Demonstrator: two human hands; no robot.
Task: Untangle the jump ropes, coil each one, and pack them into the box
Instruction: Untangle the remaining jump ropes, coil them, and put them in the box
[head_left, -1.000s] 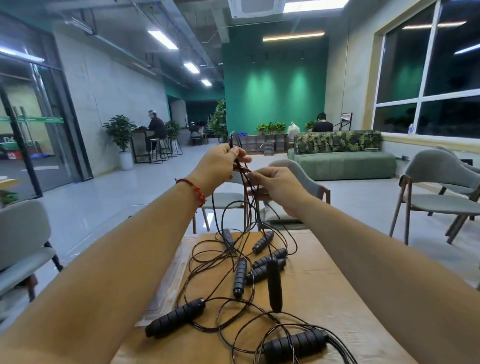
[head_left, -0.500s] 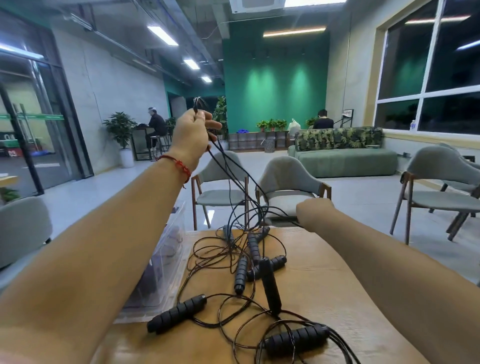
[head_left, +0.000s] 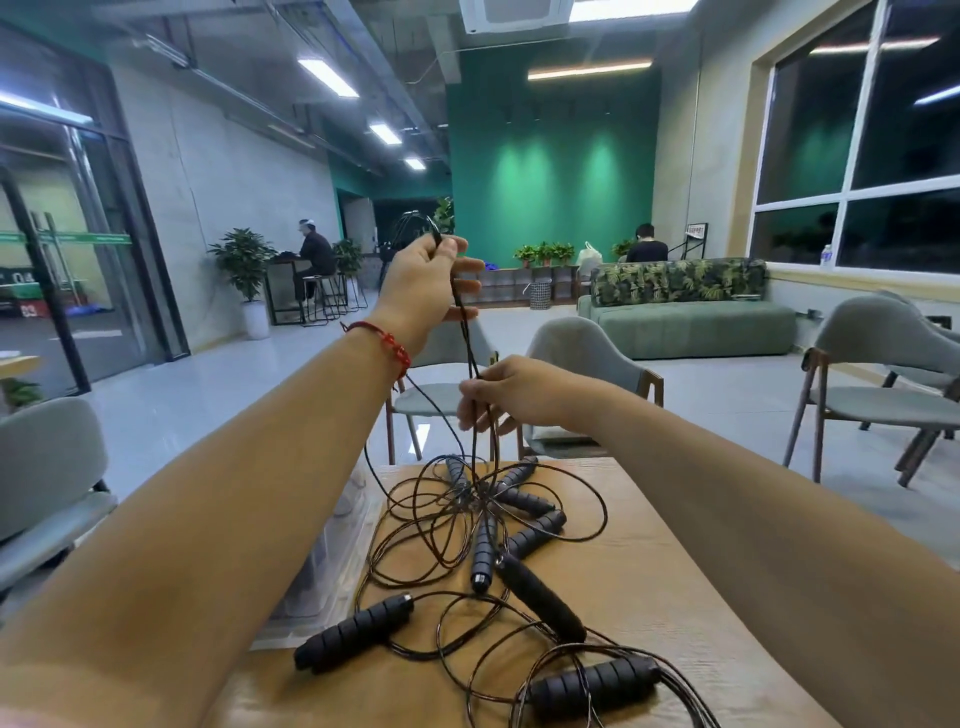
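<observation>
Several black jump ropes lie tangled on the wooden table (head_left: 639, 582), their thin cords (head_left: 441, 525) looping round several ribbed black handles (head_left: 353, 631). My left hand (head_left: 423, 283) is raised well above the table and grips a bunch of cords that hang down from it. My right hand (head_left: 511, 392) is lower, above the table's far edge, and pinches the same hanging cords. A clear plastic box (head_left: 332, 561) sits at the table's left edge, partly hidden by my left forearm.
Grey chairs (head_left: 576, 358) stand just beyond the table, with more at the right (head_left: 872, 379) and left (head_left: 47, 478). A green sofa (head_left: 691, 322) is further back. Two people sit far off by the walls.
My left hand has come down and toward the middle with the cords. My right hand has risen from the table's far edge and taken the hanging cords. The tangle has shifted.
</observation>
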